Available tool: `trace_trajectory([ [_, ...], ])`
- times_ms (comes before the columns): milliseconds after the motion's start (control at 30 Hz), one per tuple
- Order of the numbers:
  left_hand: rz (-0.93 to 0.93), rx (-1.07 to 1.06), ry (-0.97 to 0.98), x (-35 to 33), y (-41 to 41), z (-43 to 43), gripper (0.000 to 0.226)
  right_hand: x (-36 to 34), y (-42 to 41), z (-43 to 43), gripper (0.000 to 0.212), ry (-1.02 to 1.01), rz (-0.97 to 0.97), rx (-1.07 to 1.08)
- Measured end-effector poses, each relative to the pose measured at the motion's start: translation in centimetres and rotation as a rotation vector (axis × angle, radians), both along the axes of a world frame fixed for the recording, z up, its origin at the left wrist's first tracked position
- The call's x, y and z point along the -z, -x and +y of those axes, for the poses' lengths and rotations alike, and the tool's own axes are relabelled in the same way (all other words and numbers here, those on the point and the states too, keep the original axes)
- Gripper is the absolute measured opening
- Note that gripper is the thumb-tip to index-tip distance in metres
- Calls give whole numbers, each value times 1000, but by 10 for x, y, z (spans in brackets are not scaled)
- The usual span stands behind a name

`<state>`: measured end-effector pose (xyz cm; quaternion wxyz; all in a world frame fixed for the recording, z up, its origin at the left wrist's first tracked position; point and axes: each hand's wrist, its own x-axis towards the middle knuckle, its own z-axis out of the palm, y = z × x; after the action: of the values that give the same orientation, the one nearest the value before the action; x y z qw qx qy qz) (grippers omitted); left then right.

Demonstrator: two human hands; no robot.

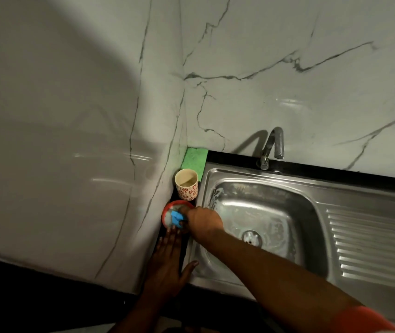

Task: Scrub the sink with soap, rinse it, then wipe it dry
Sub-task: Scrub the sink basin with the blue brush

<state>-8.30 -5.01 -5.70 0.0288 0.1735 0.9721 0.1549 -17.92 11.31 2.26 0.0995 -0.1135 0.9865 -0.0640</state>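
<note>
The steel sink [309,219] has a soapy film on its basin walls, with the drain [251,237] in the middle. A round red soap tub [167,210] sits on the dark ledge left of the basin. My right hand [203,219] reaches across and presses a blue scrub pad [176,218] into the tub, fingers curled round the pad. Flat on the ledge just below the tub lies my left hand [170,263], fingers straight, their tips touching the tub's near edge.
A patterned cup [186,185] with some liquid stands behind the tub, and a green cloth [195,161] lies in the corner. The tap [272,147] rises at the back rim. A ribbed draining board [372,241] extends right. Marble walls close the left and back.
</note>
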Motion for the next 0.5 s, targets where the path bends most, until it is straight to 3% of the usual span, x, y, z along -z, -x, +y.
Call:
trace_trajectory([
  [267,14,-11,-11,-3,-3,2,93,-6,5,0,57,91,-41,42],
  [500,-5,-36,-80,-21,-9,10,90,-9,-12,14,42,261,237,71],
])
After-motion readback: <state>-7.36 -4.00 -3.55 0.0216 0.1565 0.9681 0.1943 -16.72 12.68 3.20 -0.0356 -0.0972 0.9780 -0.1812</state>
